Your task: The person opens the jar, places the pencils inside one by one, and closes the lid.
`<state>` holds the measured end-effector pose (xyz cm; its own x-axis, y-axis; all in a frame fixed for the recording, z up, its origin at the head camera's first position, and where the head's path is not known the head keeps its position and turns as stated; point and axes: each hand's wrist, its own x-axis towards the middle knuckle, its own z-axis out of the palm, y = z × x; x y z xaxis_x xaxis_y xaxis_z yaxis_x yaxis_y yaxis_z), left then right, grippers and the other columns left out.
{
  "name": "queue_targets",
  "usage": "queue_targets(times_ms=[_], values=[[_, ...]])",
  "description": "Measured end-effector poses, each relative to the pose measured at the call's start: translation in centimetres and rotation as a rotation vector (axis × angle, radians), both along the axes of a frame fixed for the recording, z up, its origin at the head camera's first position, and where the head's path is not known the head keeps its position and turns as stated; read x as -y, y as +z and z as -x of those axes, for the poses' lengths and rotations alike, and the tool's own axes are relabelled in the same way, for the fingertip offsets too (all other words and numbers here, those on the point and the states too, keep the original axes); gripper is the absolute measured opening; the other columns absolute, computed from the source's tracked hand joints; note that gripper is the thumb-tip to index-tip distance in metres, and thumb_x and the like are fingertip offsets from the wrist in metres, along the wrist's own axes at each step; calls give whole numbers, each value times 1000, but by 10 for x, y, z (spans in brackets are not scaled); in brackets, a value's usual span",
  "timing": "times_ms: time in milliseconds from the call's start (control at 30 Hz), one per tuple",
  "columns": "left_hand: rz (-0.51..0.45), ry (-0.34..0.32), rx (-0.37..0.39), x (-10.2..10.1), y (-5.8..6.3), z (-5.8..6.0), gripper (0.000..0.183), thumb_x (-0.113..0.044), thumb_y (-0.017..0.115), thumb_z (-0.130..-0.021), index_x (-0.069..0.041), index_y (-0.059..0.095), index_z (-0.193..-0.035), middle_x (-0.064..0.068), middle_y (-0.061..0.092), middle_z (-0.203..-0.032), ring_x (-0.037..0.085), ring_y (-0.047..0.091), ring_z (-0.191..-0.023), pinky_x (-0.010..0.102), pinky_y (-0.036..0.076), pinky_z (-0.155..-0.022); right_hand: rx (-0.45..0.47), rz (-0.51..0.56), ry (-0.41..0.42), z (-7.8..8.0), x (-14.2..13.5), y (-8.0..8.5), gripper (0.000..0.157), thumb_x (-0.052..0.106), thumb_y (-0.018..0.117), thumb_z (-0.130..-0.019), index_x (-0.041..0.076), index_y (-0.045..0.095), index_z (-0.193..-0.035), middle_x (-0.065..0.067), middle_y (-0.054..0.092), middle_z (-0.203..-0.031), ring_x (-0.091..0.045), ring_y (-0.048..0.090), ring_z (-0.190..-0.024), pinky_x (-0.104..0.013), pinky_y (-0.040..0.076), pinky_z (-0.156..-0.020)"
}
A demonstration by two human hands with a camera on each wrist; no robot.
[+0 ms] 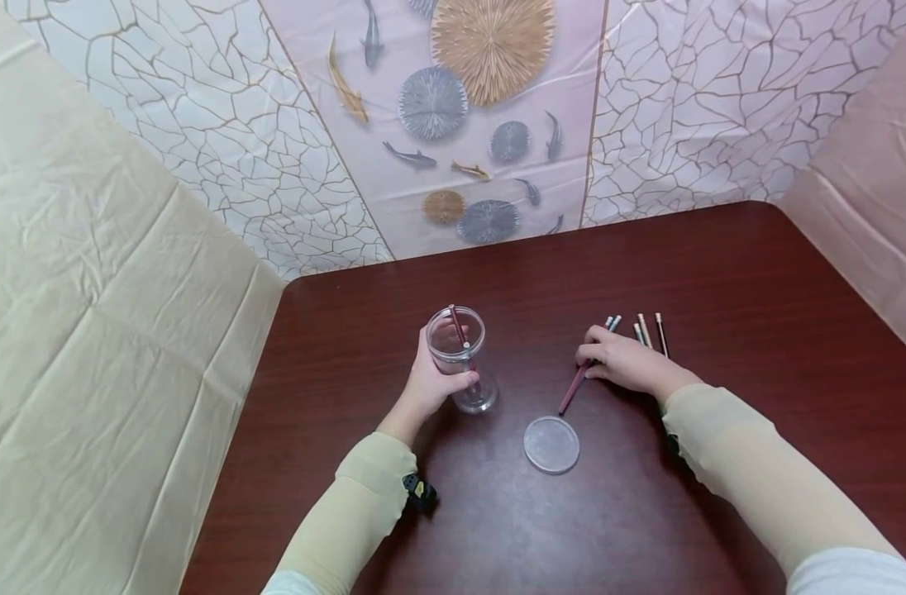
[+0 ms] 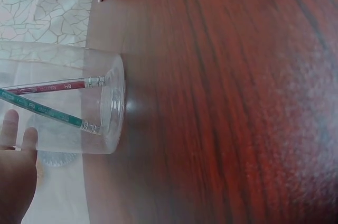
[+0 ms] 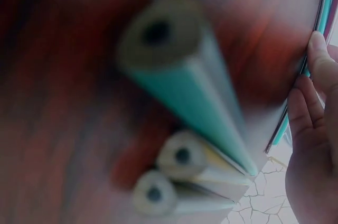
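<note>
Head view: left hand (image 1: pixel 429 376) fingers wrapped round clear cylindrical jar (image 1: pixel 479 365); red pencil (image 2: pixel 50 87) and green pencil (image 2: pixel 45 110) inside. Right of jar: right hand (image 1: pixel 626 362) fingers pinching more pencils (image 1: pixel 574 390); round translucent lid (image 1: pixel 551 445), wood-grain tabletop (image 1: pixel 334 355).

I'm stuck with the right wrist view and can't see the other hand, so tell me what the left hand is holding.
Observer: The left hand grips a clear jar.
Operator: My view doesn't show its inside. Tell me what's in it.
Observer: Two pencils lean inside: a red pencil and a green pencil.
Operator: Now say where the lid is.
Observer: The round lid is off the jar, lying flat on the table.
</note>
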<state>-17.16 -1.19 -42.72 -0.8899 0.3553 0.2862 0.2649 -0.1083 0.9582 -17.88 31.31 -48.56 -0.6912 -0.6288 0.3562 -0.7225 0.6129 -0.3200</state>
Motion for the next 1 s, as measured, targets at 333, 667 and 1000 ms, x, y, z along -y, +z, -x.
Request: queue_targets(times_ms=[333, 667, 1000], values=[[-8, -12, 5, 5, -1, 3, 84, 15, 67, -62, 11, 21, -133, 34, 42, -127, 51, 36, -119, 26, 41, -94, 233, -19, -42, 9, -1, 2, 19, 9, 76, -75, 12, 65, -90, -4, 54, -99, -20, 56, -88, -39, 46, -77], [4, -13, 22, 7, -2, 5, 84, 16, 68, -64, 10, 21, -133, 31, 43, -129, 46, 38, -120, 28, 40, -96, 309, -16, -64, 13, 0, 4, 16, 11, 76, -76, 15, 67, -88, -2, 54, -98, -18, 56, -87, -38, 45, -78], [56, -2, 4, 8, -5, 6, 86, 14, 73, -63, 7, 24, -134, 34, 43, -128, 40, 43, -120, 46, 34, -102, 203, -29, -42, 9, 2, 4, 11, 11, 75, -77, 17, 67, -83, 3, 57, -91, -16, 57, -84, -37, 47, -76]])
